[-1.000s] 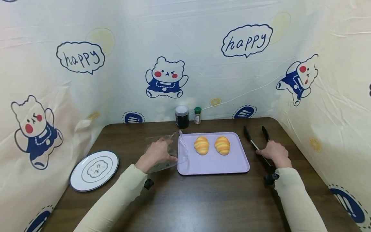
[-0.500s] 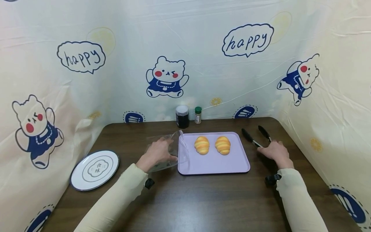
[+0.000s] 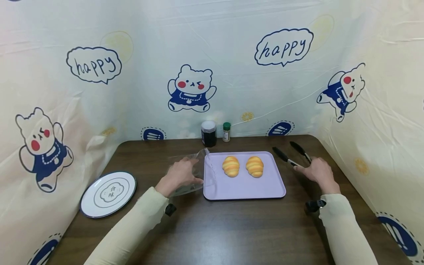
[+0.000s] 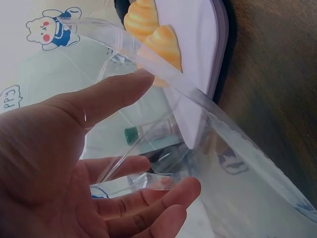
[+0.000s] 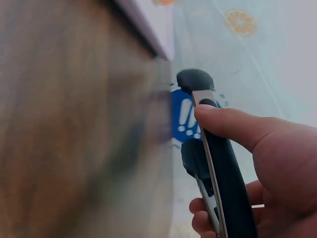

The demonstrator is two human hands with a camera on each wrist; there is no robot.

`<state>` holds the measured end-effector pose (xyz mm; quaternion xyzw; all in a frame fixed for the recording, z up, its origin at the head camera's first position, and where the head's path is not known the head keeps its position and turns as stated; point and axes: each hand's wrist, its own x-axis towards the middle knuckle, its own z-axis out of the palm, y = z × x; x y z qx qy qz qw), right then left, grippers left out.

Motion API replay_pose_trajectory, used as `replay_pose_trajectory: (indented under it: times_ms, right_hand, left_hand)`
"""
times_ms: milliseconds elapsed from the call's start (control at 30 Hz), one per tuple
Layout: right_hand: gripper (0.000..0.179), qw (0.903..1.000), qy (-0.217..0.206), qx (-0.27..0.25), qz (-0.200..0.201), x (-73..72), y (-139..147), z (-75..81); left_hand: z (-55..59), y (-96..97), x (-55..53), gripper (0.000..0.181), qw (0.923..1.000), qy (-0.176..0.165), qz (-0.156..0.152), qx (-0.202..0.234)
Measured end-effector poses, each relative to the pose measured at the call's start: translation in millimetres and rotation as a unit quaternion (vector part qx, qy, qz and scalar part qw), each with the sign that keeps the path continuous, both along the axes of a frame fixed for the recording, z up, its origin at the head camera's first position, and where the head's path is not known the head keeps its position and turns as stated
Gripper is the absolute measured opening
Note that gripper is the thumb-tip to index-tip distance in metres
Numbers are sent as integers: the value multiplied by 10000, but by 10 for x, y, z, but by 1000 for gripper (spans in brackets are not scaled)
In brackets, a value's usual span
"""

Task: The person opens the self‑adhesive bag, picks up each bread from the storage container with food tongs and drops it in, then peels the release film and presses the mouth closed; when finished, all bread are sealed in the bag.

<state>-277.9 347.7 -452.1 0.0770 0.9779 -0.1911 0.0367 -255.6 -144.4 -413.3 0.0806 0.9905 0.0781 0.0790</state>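
My left hand (image 3: pixel 180 175) is at a clear plastic bag (image 3: pixel 198 167), whose edge overlaps the left side of the lilac tray (image 3: pixel 245 189). In the left wrist view, the left thumb stands wide apart from the loosely bent fingers, with clear film (image 4: pixel 223 129) around them; which side of the film each finger is on is hard to tell. My right hand (image 3: pixel 319 173) grips black-and-silver tongs (image 3: pixel 284 155) right of the tray. The right wrist view shows the thumb on one arm of the tongs (image 5: pixel 225 173) and fingers around the other. Two striped bread rolls (image 3: pixel 230 166) lie on the tray.
A white plate (image 3: pixel 99 202) with a dark rim lies at the table's left. Behind the tray stand a dark jar (image 3: pixel 208 138) with a pale lid and a small green-capped bottle (image 3: pixel 226 133). Printed cloth (image 3: pixel 232 92) rises behind the table (image 3: pixel 215 232).
The tongs have lifted and their tips have swung left towards the tray, while my right hand has moved slightly right. My left hand, the bag and the rolls look unchanged.
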Motion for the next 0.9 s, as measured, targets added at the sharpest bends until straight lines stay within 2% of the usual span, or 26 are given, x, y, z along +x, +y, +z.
replay_pose_trajectory:
  times_ms: [267, 567, 900]
  right_hand:
    - [96, 9972, 374, 69, 637, 13, -178, 221]
    - [92, 9912, 324, 188, 1272, 39, -516, 385]
    - [86, 9801, 282, 470, 1908, 75, -880, 468]
  left_hand:
    - [-10, -2, -17, 90, 10000, 8, -23, -7]
    - [-12, 5, -29, 89, 9997, -69, -32, -230]
    - [-18, 13, -40, 89, 9997, -54, -87, -226]
